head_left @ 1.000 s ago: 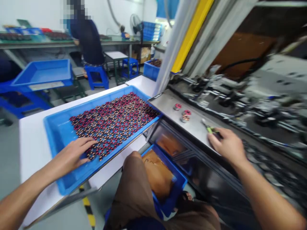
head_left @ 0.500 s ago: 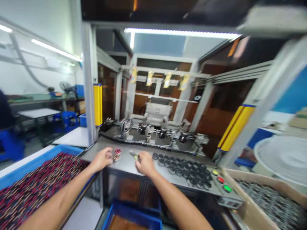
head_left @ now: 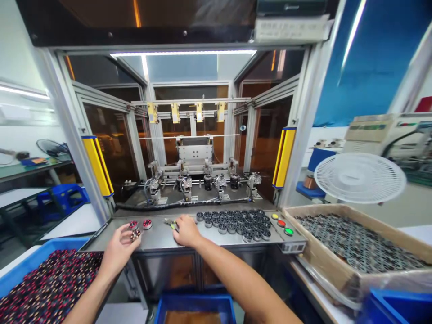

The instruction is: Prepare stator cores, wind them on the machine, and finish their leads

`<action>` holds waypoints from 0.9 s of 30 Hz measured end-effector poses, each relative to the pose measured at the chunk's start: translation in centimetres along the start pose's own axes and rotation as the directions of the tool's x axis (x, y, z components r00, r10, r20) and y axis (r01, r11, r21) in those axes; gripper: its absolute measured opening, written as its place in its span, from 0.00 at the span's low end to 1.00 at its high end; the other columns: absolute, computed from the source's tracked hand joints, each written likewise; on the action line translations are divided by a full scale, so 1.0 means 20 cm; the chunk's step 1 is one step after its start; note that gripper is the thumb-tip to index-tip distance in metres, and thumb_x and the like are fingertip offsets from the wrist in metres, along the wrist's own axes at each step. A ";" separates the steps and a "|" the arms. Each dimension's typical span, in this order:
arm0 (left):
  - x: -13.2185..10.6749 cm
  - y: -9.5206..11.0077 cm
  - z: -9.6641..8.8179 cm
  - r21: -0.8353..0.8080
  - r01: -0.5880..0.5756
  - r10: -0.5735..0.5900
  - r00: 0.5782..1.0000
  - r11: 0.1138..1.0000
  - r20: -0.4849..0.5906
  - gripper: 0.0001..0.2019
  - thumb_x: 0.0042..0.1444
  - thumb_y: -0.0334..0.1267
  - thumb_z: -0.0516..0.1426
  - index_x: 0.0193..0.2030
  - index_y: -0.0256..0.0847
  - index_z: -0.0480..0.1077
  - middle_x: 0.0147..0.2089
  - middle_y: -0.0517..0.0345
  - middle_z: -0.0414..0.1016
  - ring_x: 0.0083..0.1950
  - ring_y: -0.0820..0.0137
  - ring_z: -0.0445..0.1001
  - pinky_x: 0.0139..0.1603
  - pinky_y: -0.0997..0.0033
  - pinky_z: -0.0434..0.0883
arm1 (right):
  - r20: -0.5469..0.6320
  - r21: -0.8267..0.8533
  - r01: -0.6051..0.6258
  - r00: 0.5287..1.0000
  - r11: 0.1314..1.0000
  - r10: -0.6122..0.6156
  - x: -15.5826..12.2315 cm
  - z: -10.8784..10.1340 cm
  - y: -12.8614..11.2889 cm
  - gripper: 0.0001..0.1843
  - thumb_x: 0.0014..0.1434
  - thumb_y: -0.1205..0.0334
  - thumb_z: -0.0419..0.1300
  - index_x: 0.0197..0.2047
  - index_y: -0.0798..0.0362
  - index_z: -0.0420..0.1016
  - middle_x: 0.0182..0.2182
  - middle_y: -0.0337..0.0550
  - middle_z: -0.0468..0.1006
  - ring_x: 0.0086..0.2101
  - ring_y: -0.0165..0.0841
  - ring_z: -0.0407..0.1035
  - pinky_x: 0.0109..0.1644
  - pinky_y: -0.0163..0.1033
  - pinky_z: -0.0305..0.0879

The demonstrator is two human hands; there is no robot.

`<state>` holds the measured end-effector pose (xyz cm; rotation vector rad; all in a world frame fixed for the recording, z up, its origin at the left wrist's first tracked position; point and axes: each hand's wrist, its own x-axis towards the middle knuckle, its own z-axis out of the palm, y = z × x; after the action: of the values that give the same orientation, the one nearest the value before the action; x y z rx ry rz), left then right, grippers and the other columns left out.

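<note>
1. Angled the bare left forearm (head_left: 89, 290) upward and forward from below.
2. Held the bare left hand (head_left: 119, 245) half-curled, thumb facing inward.
3. Stretched the bare right forearm (head_left: 232, 272) diagonally across toward the middle.
4. Held the bare right hand (head_left: 187, 231) palm down, knuckles up.

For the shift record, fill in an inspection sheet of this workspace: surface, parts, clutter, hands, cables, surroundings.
Surface: metal ledge; yellow, red and green buttons at its right end.
Parts: two red-topped stators and a copper-topped stator at left; more stators in the blue tray; black ring-shaped parts in a cluster; grey parts in a cardboard box.
Clutter: blue bin below the ledge.
Hands: left hand at the copper-topped stator, grip unclear; right hand holds green-handled pliers.
Cables: black hose or cable behind the ledge.
Surroundings: machine mechanism, yellow upright bars, white slotted disc, blue stool.
</note>
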<state>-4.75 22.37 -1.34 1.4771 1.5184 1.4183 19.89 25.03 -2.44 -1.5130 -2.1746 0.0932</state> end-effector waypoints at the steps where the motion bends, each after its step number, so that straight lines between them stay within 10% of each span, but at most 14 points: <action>1: -0.03 0.02 -0.02 -0.045 0.019 -0.020 1.000 0.999 -0.022 0.39 0.35 0.49 0.67 0.55 0.37 0.63 0.47 0.46 0.77 0.42 0.56 0.81 0.52 0.51 0.74 | -0.004 0.024 0.007 1.000 1.000 -0.007 0.00 -0.01 0.00 0.17 0.64 0.55 0.59 0.53 0.55 0.70 0.52 0.48 0.72 0.50 0.40 0.69 0.54 0.53 0.68; 7: -0.28 0.13 -0.11 -0.317 0.070 -0.101 0.992 0.946 -0.082 0.31 0.37 0.45 0.68 0.49 0.35 0.70 0.45 0.49 0.80 0.45 0.61 0.81 0.52 0.62 0.76 | -0.138 0.239 0.092 0.989 0.967 -0.060 -0.06 -0.18 -0.11 0.19 0.62 0.56 0.61 0.53 0.56 0.70 0.55 0.51 0.70 0.55 0.43 0.64 0.60 0.55 0.62; 13: -0.79 0.22 -0.09 -0.310 0.005 -0.009 1.000 0.951 -0.012 0.25 0.40 0.37 0.70 0.48 0.41 0.74 0.48 0.52 0.81 0.47 0.60 0.81 0.51 0.66 0.78 | -0.142 0.557 0.177 0.983 0.811 -0.117 -0.59 -0.38 -0.34 0.12 0.60 0.57 0.60 0.46 0.54 0.73 0.40 0.45 0.77 0.39 0.32 0.72 0.44 0.37 0.70; 19: -1.16 0.33 0.01 -0.232 -0.310 0.319 0.948 0.922 0.002 0.33 0.45 0.22 0.66 0.58 0.51 0.69 0.52 0.57 0.81 0.50 0.64 0.80 0.53 0.67 0.77 | 0.105 0.918 -0.094 0.994 0.385 -0.008 -1.00 -0.50 -0.45 0.15 0.53 0.50 0.66 0.34 0.54 0.75 0.27 0.39 0.73 0.27 0.29 0.65 0.33 0.35 0.64; 27: -1.21 0.38 0.07 -0.336 -0.226 0.265 0.961 0.914 0.074 0.35 0.43 0.21 0.67 0.57 0.53 0.68 0.50 0.60 0.81 0.49 0.66 0.80 0.51 0.70 0.78 | 0.396 0.917 -0.392 0.916 0.080 -0.056 -1.04 -0.49 -0.43 0.19 0.53 0.49 0.67 0.23 0.55 0.70 0.19 0.35 0.68 0.22 0.25 0.59 0.27 0.33 0.55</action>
<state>4.27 -1.41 -0.94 1.5497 0.9928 1.6048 22.23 0.92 1.67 -0.8110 -1.3179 1.7082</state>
